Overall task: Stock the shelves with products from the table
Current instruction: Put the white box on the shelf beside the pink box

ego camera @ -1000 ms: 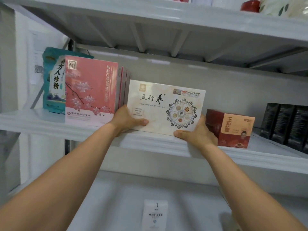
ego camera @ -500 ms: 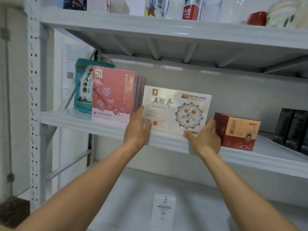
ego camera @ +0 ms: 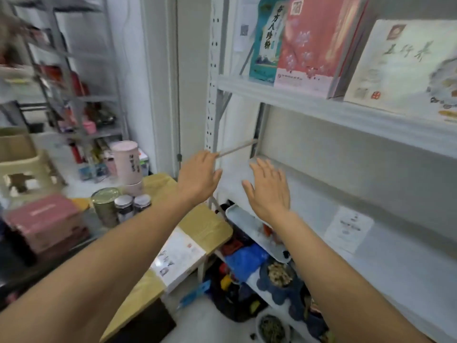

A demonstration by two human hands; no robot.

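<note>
While both bare hands hang in the air in front of the metal shelf unit (ego camera: 321,105), neither grips anything — left hand (ego camera: 197,178) is loosely open w/ fingers slightly curled, right hand (ego camera: 268,190) is flat w/ fingers spread, palm away from the camera. On the shelf unit's upper board stands the cream box (ego camera: 405,68), a flat rectangular carton w/ brush lettering and a round emblem partly cut off at the frame edge; touching its left side is a pink box (ego camera: 314,43) printed w/ blossoms, and left of that a teal pouch (ego camera: 264,40), glossy-looking. On the shelf unit's lower board, right of the right hand, lies a small white box (ego camera: 348,229), flat, text too blurred to read. Left of the shelf unit sits a yellowish table (ego camera: 205,227) — smooth top, rounded corner. On it: another flat white carton (ego camera: 178,258) near the front edge, a green round tin (ego camera: 105,206) w/ metal lid, two small dark jars (ego camera: 132,206) w/ silvery caps just beside it, a tall pale pink canister (ego camera: 126,162) behind them, and a pink carton (ego camera: 43,219) at the far left.
</note>
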